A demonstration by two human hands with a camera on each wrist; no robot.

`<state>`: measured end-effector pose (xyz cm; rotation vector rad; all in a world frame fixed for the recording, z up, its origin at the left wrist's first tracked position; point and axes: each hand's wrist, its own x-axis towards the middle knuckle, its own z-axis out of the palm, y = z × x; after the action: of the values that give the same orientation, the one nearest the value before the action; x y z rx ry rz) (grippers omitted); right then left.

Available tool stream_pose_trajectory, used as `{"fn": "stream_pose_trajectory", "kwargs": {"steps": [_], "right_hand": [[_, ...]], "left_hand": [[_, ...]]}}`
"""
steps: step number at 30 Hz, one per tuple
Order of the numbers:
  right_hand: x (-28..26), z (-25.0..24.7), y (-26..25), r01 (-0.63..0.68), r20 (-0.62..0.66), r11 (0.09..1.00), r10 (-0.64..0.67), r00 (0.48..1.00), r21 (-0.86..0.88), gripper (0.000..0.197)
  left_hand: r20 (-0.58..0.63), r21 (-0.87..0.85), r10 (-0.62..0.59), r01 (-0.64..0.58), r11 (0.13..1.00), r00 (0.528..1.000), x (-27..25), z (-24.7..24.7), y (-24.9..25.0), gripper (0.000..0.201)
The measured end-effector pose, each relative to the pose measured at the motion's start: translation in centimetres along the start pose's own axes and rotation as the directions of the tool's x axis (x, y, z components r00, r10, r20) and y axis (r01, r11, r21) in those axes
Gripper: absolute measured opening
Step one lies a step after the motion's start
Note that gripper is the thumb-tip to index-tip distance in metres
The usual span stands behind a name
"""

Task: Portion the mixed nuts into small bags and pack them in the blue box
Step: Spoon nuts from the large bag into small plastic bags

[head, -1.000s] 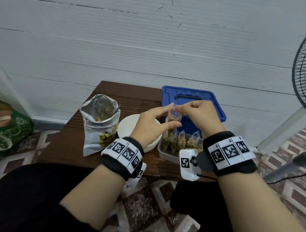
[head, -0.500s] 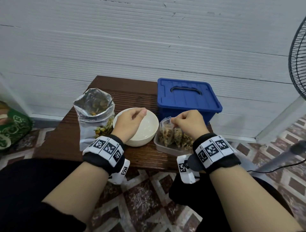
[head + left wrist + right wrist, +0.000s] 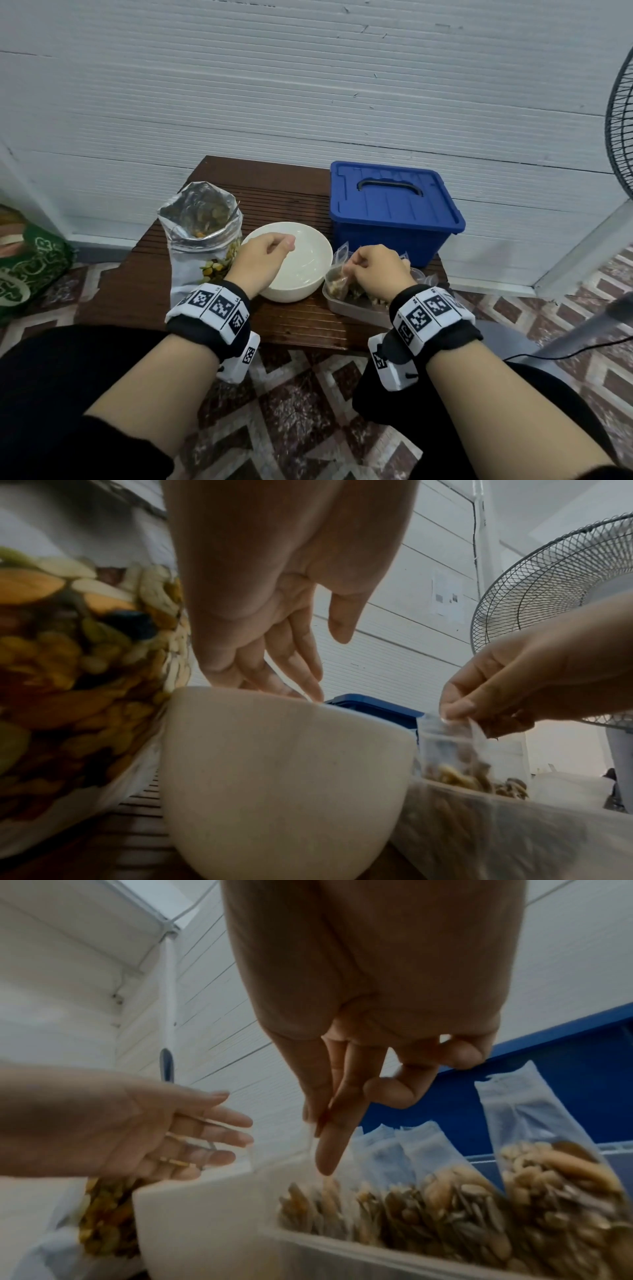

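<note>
Progress: several filled bags [image 3: 445, 1191] stand in clear tray [image 3: 356, 306] at table's front right edge; right hand [image 3: 373, 270] pinches top of leftmost bag [image 3: 337, 281] there. Left hand [image 3: 263, 257] relaxed, fingers loose, empty, over white bowl [image 3: 308, 246]. Box [image 3: 390, 209] at back right, lid on; packing not begun. Nut pouch [image 3: 202, 236] at left, part full. Bowl contents, bag seals unclear.
</note>
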<state>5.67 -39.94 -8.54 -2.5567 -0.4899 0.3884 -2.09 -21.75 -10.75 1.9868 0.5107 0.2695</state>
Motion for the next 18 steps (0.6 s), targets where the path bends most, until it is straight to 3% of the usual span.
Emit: {"fn": "stream_pose_trajectory", "kwargs": {"steps": [6,10,13,18], "right_hand": [[-0.5,0.0,-0.9,0.002,-0.087,0.976,-0.022,0.996,-0.22,0.021],[-0.2,-0.2,-1.2,-0.008,-0.129,0.974,-0.022,0.991,-0.226,0.023],[-0.1,-0.2,-1.6,0.004,-0.124,0.979,-0.03,0.992,-0.205,0.019],[-0.1,-0.3,-2.2,0.026,-0.117,0.983,-0.048,0.992,-0.183,0.018]], "left_hand": [[0.109,0.269,-0.062,0.03,0.963,0.992,0.6,0.1,-0.6,0.043],[0.209,0.562,-0.157,0.013,0.827,0.965,1.1,0.9,-0.8,0.064],[0.212,0.658,-0.18,-0.004,0.753,0.961,1.2,1.3,-0.3,0.06],[0.18,0.648,-0.123,-0.024,0.761,0.976,1.2,1.5,-0.2,0.04]]}}
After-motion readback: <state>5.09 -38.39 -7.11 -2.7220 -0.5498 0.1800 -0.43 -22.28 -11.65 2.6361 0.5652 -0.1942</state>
